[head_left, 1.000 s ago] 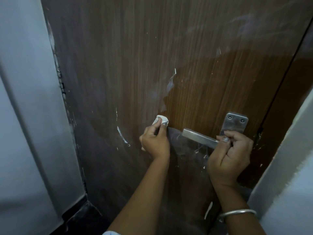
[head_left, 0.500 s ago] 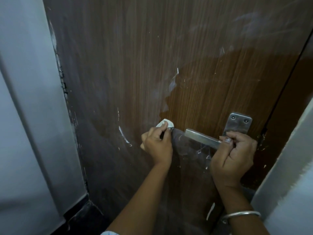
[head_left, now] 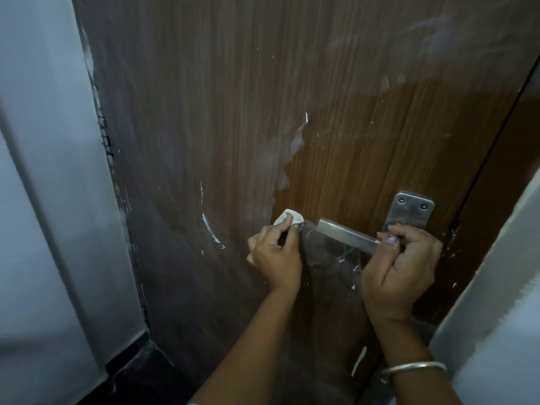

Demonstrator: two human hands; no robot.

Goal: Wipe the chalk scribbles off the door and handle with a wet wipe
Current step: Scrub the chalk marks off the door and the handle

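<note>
The wet wipe [head_left: 287, 219] is a small white wad, and it looks soft, light and squashy, so a pinch with the fingertips should be enough to hold it. It may tear if it is rubbed too hard. The left hand [head_left: 274, 255] pinches it between thumb and bent fingers and presses it on the brown wooden door [head_left: 233, 112], just beside the free end of the metal door handle [head_left: 344, 233]. The handle looks hard, stiff and smooth, and may get slippery when wet. The right hand [head_left: 400, 264] has its fingers curled round the handle near the screwed plate [head_left: 410, 211]. The two hands are near each other but apart. A curved chalk mark [head_left: 211, 232] sits left of the left hand, and small white marks show under the handle
</note>
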